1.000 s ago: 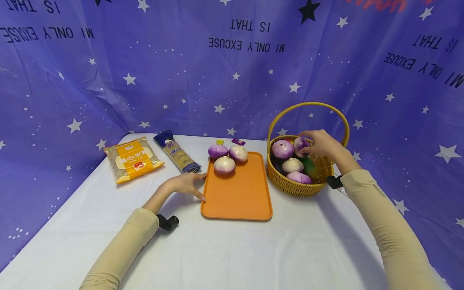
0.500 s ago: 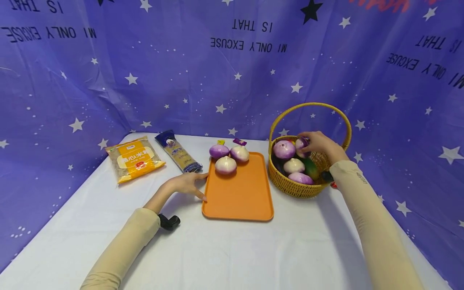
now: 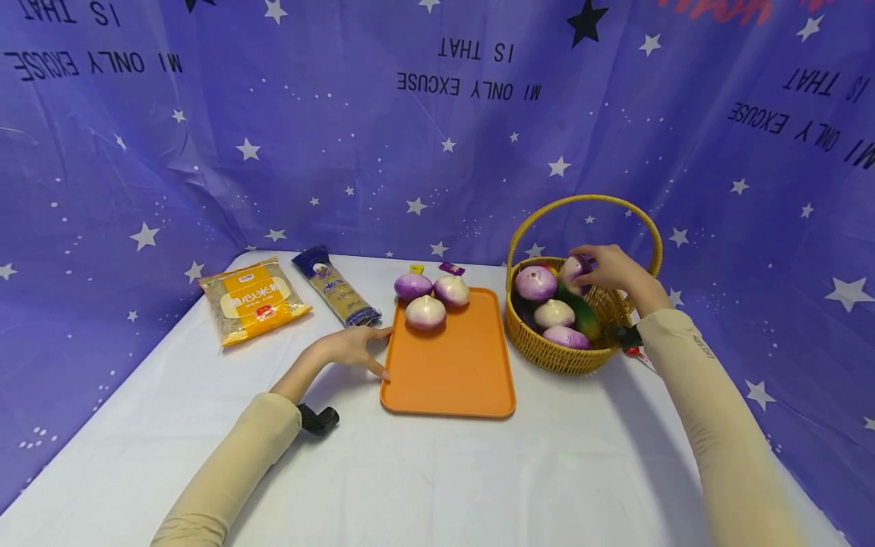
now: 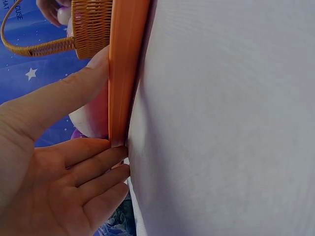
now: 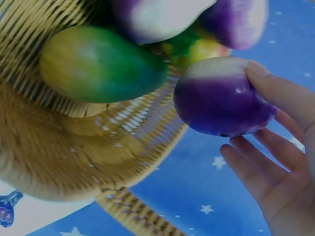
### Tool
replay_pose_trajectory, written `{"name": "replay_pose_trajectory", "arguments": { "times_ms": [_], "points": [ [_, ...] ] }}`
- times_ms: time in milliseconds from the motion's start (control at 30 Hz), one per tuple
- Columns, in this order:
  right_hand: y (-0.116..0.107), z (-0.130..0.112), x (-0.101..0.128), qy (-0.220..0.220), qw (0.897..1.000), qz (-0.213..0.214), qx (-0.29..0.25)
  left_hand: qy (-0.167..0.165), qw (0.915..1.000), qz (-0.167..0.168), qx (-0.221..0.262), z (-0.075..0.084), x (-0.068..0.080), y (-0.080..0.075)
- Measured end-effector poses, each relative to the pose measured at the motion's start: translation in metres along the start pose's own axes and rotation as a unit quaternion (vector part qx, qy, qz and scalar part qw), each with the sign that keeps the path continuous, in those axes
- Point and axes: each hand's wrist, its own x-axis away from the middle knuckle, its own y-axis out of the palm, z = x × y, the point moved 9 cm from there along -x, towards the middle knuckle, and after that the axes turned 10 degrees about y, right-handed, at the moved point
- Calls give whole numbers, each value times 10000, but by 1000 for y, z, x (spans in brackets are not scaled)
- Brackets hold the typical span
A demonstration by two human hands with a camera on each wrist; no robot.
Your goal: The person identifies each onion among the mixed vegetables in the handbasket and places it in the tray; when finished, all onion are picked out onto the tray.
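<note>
We note the right hand [image 3: 611,267] pinching a purple-and-white onion [image 5: 221,101] between thumb and fingers at the mouth of the wicker basket [image 3: 557,360], while the left hand [image 3: 347,347], fingers extended and thumb spread, touches the orange tray's [image 3: 451,372] left edge.

Basket [image 3: 555,358] R of tray [image 3: 451,372], pkts [image 3: 256,300] L, turnips [image 3: 425,313] on tray's far end.
</note>
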Motion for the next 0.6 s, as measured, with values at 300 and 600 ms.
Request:
{"name": "replay_pose_trajectory", "arguments": {
  "times_ms": [300,600],
  "points": [
    [-30,-32,46,-622,9934,839,-473,5,10000,-22,-43,-1,-1,0],
    [-16,-89,93,-1527,9763,1286,-832,24,10000,-3,-27,-1,-2,1]
  ]
}}
